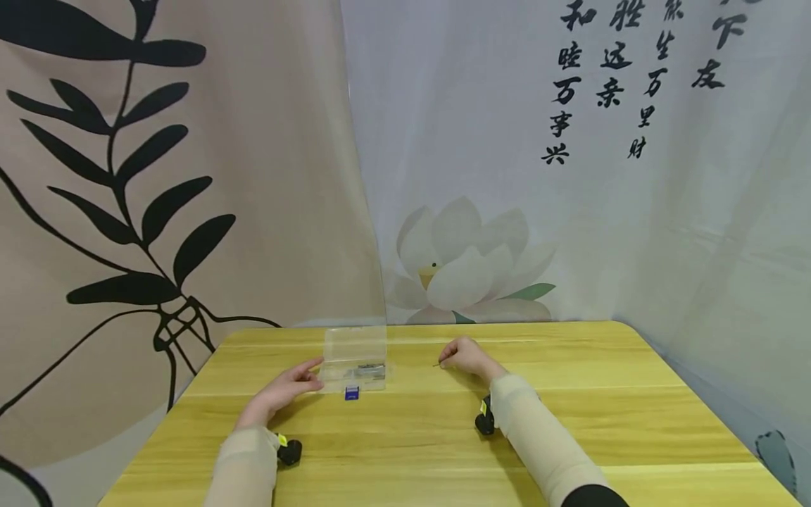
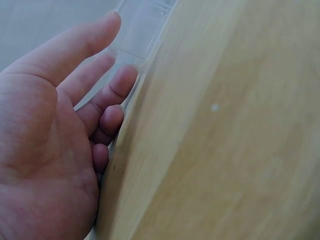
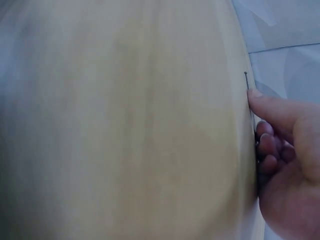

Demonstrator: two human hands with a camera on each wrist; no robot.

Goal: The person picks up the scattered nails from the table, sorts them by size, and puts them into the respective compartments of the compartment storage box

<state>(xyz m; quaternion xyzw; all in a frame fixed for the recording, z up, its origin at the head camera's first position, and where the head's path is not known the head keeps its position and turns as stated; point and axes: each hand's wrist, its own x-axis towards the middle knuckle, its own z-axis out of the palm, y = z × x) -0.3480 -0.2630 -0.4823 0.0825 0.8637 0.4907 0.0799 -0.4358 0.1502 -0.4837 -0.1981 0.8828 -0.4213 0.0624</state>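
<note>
A clear plastic compartment box (image 1: 336,375) stands on the table with its lid (image 1: 357,343) raised at the back. Small dark metal pieces (image 1: 370,371) lie in its right part; their kind is too small to tell. My left hand (image 1: 285,389) is at the box's left side, thumb and index fingertips at its edge, other fingers loosely bent. In the left wrist view, the box's corner (image 2: 142,37) shows beyond the thumb. Right of the box, my right hand (image 1: 467,358) pinches a thin dark nail (image 3: 246,79) between thumb and finger, its small-headed end sticking out.
The wooden table (image 1: 393,451) ends at a back edge close behind the box and right hand. A printed curtain (image 1: 304,176) hangs behind it. A blue tab (image 1: 352,393) is on the box's front. Black cameras (image 1: 484,417) sit at both wrists.
</note>
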